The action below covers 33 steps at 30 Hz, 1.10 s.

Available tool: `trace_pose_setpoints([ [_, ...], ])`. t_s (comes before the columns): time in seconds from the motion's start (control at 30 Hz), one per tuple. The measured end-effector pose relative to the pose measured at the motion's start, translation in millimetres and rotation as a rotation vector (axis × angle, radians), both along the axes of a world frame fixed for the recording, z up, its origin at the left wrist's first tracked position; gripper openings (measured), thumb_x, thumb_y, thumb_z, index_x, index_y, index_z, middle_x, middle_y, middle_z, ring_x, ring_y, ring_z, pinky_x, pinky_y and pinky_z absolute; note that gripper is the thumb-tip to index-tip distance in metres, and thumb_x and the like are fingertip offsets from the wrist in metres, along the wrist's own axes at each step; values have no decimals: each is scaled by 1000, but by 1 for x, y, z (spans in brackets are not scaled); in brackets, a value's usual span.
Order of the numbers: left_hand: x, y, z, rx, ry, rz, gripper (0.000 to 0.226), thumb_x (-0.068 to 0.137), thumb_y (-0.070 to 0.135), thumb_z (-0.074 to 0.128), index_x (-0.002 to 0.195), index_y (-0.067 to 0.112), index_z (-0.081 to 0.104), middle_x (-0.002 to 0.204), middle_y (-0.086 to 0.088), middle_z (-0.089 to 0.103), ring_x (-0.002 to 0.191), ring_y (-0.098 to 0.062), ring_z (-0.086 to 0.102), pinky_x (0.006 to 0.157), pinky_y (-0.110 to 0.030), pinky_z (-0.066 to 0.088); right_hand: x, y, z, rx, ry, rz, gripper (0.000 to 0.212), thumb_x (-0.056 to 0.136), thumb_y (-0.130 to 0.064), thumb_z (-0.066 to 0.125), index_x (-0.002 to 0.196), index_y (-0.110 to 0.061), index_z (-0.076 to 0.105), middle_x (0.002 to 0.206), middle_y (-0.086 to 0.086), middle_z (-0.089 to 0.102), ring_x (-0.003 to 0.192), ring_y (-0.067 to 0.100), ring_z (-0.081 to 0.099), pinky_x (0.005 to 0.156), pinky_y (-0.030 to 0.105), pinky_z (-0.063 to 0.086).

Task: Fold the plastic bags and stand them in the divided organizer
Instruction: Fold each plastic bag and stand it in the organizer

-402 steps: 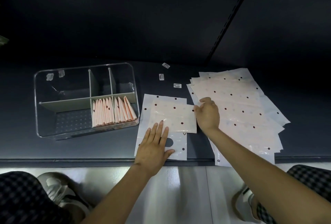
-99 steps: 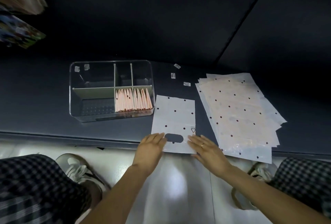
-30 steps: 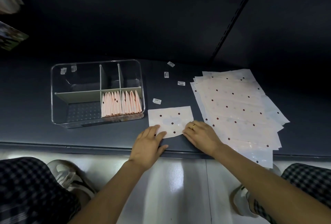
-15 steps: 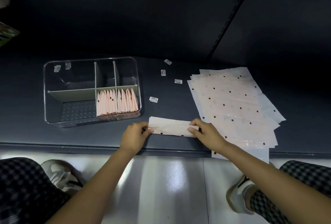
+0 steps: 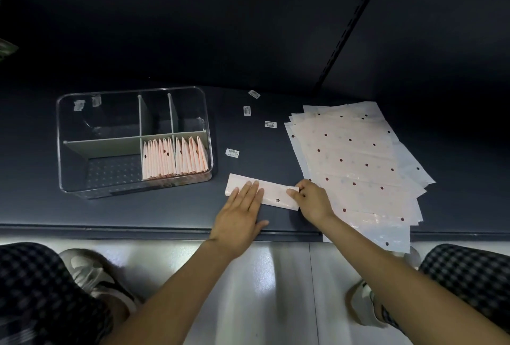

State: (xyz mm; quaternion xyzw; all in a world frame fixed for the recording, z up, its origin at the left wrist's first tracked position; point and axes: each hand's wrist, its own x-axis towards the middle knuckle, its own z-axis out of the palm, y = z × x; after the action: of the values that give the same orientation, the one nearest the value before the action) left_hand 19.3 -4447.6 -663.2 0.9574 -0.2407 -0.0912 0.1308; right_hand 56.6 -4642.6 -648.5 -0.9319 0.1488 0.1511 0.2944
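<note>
A dotted plastic bag (image 5: 276,195), folded into a narrow strip, lies on the dark shelf near its front edge. My left hand (image 5: 240,215) presses flat on the strip's left half with straight fingers. My right hand (image 5: 310,202) pinches the strip's right end. A clear divided organizer (image 5: 66,151) stands to the left; several folded pink bags (image 5: 174,159) stand upright in its front right compartment. A stack of flat dotted bags (image 5: 356,159) lies to the right.
Several small barcode stickers (image 5: 232,152) lie on the shelf (image 5: 41,206) between the organizer and the stack. The shelf's front edge runs just below my hands. My knees and shoes show below, over a pale floor. A dark back wall rises behind.
The bag went from a half-folded rectangle to a narrow strip. My left hand shifted from gripping the strip's left end to pressing flat on it; my right hand stays at the right end.
</note>
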Motion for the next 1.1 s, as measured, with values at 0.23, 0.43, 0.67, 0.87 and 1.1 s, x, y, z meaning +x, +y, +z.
trace_pose_setpoints([
  [0.23, 4, 8, -13, 191, 32, -39, 76, 94, 62, 16, 148, 19, -16, 154, -13, -23, 143, -26, -21, 117, -37, -14, 6, 0, 2, -39, 67, 12, 24, 95, -30, 53, 98, -7, 57, 96, 9, 63, 92, 26, 56, 72, 28, 38],
  [0.43, 3, 8, -9, 198, 60, -72, 65, 92, 66, 13, 135, 43, -30, 143, -15, -39, 132, -27, -38, 114, -40, -16, 6, 10, 12, -389, -132, 165, 28, 89, -32, 60, 108, -13, 53, 108, 8, 60, 101, 28, 54, 82, 34, 44],
  [0.67, 7, 15, -13, 70, 114, -96, 60, 92, 65, 21, 144, 50, -4, 146, -10, -35, 134, -24, -37, 113, -34, -19, 30, 44, 20, -136, -51, 400, 39, 84, -24, 68, 119, -15, 54, 120, 6, 53, 112, 22, 52, 94, 35, 45],
  [0.87, 7, 25, -5, -291, 144, 89, 47, 92, 50, 49, 136, 33, 46, 157, -1, 15, 145, -18, 5, 118, -31, 7, 29, 54, 23, -259, 140, 377, 32, 87, -32, 65, 110, -12, 57, 116, 10, 61, 112, 29, 52, 90, 37, 45],
  [1.1, -11, 21, 11, -650, 71, 597, 44, 90, 25, 61, 131, 17, 49, 128, 0, 47, 118, -17, 43, 93, -25, 36, -7, 53, 23, -147, 106, 219, 21, 90, -28, 60, 100, -10, 62, 110, 11, 58, 104, 27, 55, 86, 32, 44],
])
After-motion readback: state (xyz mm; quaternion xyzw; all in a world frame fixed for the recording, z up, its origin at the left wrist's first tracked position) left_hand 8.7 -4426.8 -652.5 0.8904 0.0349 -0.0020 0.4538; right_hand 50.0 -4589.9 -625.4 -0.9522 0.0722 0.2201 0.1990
